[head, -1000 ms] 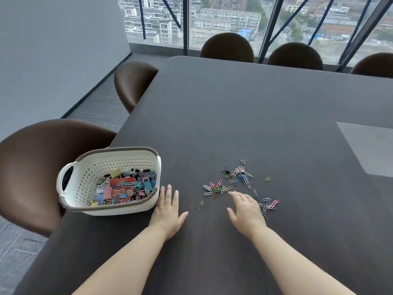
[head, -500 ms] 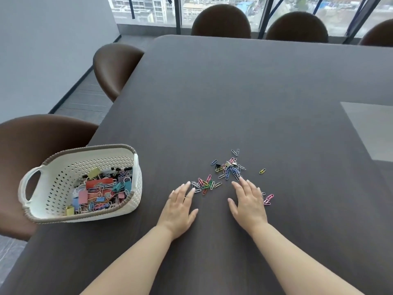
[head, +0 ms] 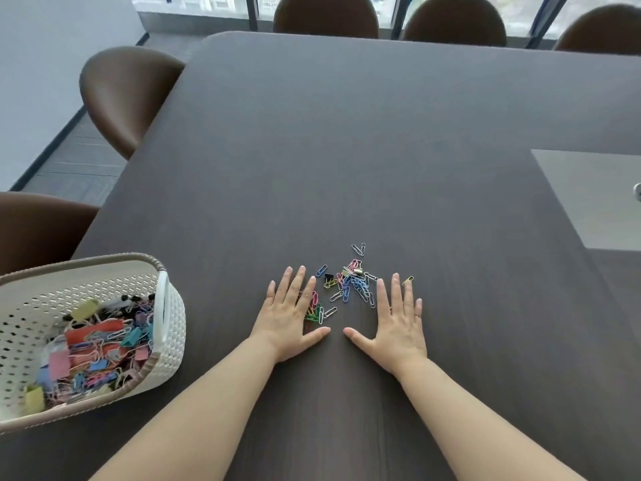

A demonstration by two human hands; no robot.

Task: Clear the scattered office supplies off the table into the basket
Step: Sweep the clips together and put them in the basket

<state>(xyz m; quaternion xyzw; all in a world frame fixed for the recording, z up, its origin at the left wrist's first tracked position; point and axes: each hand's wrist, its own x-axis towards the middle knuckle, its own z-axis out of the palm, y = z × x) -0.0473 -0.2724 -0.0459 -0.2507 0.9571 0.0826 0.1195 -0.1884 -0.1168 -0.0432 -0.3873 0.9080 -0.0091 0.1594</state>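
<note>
Five brown chairs with rounded backs stand around the table (head: 347,133): three in a row at its far end (head: 326,13) (head: 454,22) (head: 600,29), two along its left side (head: 128,95) (head: 38,230). Behind the far row is a window (head: 194,0) with dark frames. A pale wall (head: 52,64) meets the grey floor (head: 79,161) on the left. A light grey panel (head: 596,196) sits flush in the tabletop at right.
</note>
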